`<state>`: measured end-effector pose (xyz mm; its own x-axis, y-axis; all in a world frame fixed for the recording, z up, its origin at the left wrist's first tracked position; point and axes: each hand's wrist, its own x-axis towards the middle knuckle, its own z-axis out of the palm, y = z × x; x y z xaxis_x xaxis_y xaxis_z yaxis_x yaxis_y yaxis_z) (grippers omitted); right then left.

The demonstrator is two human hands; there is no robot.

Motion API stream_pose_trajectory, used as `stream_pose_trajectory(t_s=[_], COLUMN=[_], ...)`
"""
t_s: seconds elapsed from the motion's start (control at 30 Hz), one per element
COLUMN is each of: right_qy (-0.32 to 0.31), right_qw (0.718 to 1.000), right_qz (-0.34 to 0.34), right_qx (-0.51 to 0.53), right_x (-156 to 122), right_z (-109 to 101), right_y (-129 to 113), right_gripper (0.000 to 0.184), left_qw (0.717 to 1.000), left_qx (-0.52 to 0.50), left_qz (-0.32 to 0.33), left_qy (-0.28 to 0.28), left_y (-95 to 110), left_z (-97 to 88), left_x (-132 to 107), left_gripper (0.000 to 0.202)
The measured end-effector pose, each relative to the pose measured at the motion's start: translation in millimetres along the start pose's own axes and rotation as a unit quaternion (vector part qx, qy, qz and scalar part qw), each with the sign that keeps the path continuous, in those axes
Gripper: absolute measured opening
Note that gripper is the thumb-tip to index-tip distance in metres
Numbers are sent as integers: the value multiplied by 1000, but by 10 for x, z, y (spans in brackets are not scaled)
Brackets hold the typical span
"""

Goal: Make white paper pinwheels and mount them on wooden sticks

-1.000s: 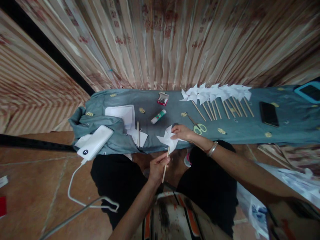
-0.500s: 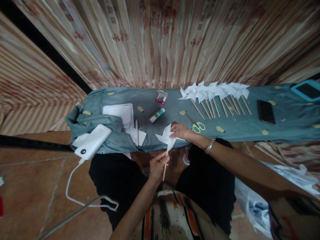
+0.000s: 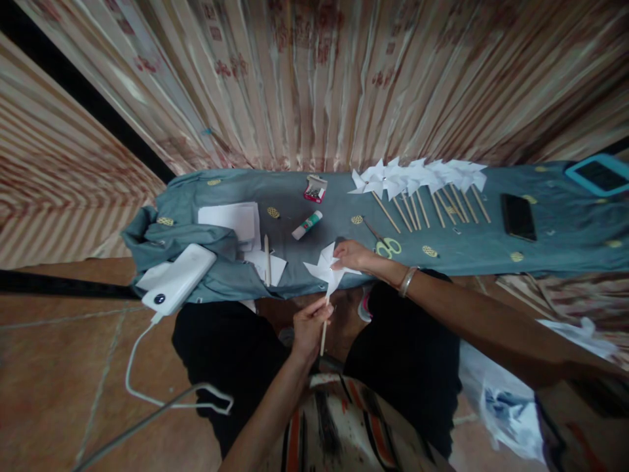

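Note:
Just in front of the bench edge, a white paper pinwheel [image 3: 325, 267] on a thin wooden stick [image 3: 323, 341] is held between my hands. My left hand [image 3: 309, 324] is closed round the stick below the paper blades. With fingers pinched at the pinwheel's right side, my right hand [image 3: 354, 257] grips the paper near its centre; its fingertips partly cover the blades. Behind my right hand lie scissors [image 3: 388, 247] with yellow-green handles. A glue stick [image 3: 307, 225] and a small red box of metal pins [image 3: 315, 189] lie farther back.
Several finished pinwheels [image 3: 422, 177] lie in an overlapping row at the back right, beside a black phone [image 3: 519, 217] and a blue-framed device [image 3: 599, 176]. Left are paper sheets [image 3: 228, 219], a pencil-like stick [image 3: 267, 261] and a white power bank [image 3: 181, 278] with a cable.
The view has shifted slightly, so the bench things sit a little farther left. Both hands keep their hold on the pinwheel, with hardly any movement.

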<state>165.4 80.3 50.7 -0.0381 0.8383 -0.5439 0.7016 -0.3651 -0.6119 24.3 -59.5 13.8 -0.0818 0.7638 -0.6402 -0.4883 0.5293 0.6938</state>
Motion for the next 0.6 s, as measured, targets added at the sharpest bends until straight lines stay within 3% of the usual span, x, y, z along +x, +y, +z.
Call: stream_pose_trajectory(t_s=[0.33,0.6], right_qy=[-6,-16], right_qw=[997,994], right_qz=[-2,-11], right_qx=[-83,-109], right_x=[77,38], right_z=[-26,-76], right_y=[-13,-105], right_gripper=[25,23], left_qw=[1000,995], left_qx=[22,5], left_qz=[-9,-75], left_qy=[1,-65], left_y=[71,162], left_z=[-7,-68], left_x=[-8,-77], left_gripper=[42,44])
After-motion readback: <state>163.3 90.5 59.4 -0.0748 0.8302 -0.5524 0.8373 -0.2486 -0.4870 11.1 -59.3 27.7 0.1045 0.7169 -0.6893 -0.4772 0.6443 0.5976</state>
